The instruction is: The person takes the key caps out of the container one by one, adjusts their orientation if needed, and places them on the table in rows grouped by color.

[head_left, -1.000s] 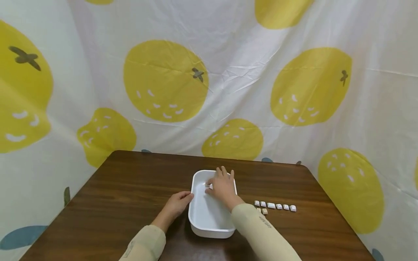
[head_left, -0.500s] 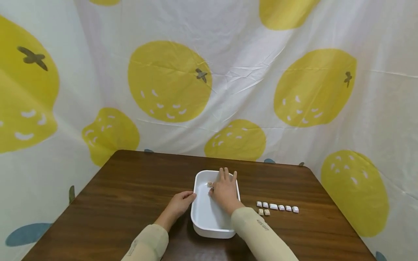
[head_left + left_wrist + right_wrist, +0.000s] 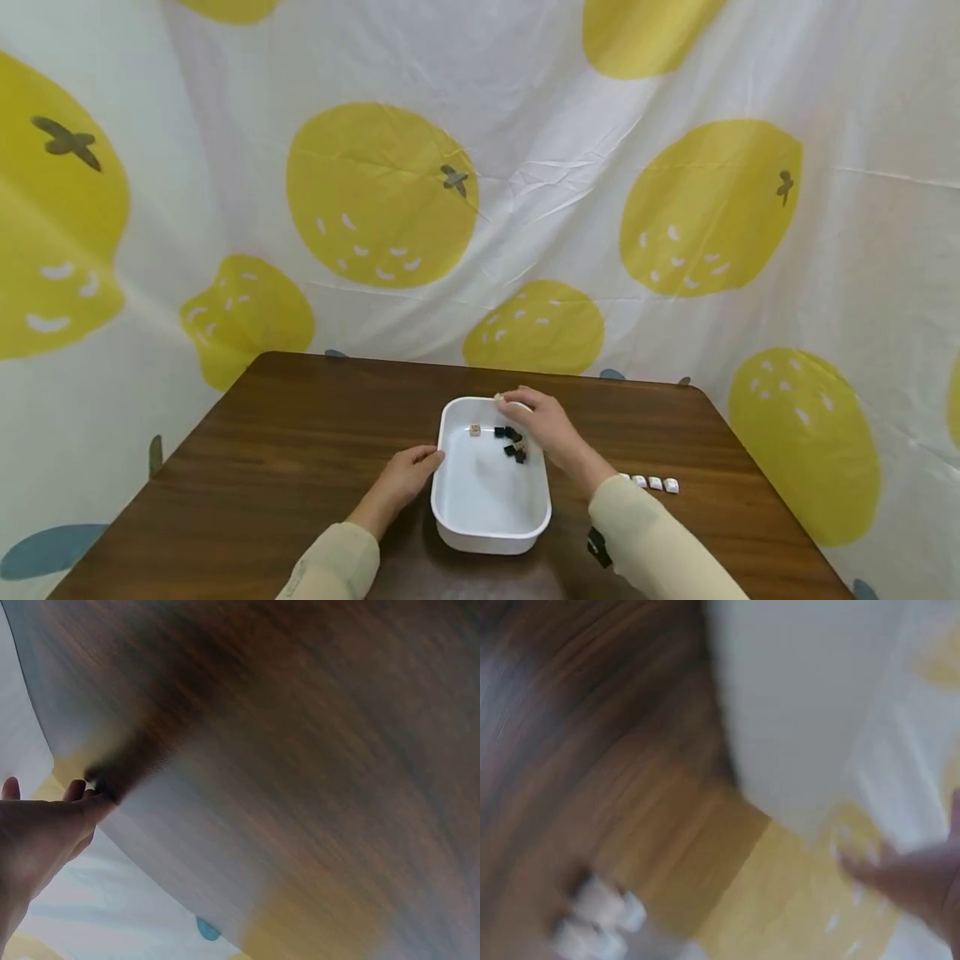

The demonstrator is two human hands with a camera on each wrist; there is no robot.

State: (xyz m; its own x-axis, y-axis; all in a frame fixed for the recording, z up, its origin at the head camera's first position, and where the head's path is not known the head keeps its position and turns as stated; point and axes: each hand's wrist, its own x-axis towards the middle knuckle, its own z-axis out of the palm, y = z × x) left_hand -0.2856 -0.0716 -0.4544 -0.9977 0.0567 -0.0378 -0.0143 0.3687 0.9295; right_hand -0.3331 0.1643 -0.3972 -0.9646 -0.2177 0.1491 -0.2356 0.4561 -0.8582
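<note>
A white rectangular tray (image 3: 491, 492) stands on the table, and my left hand (image 3: 407, 477) grips its left rim between thumb and fingers. Over the tray's far right corner is my right hand (image 3: 551, 427), its thumb and fingertips pinching a small pale keycap (image 3: 498, 398). Several black keycaps (image 3: 512, 433) lie inside near the right wall, with a beige keycap (image 3: 475, 430) toward the far left. The left wrist view catches the left hand (image 3: 49, 829) at its edge. In the right wrist view the right hand (image 3: 919, 881) is blurred.
White keycaps (image 3: 655, 483) sit in a row right of the tray, partly hidden by the right forearm. The dark wooden table (image 3: 315, 417) ends at a hanging lemon-print cloth (image 3: 540, 225).
My right hand has risen out of the tray to its far right rim with a pale keycap, uncovering the black keycaps. The left hand keeps its grip on the tray.
</note>
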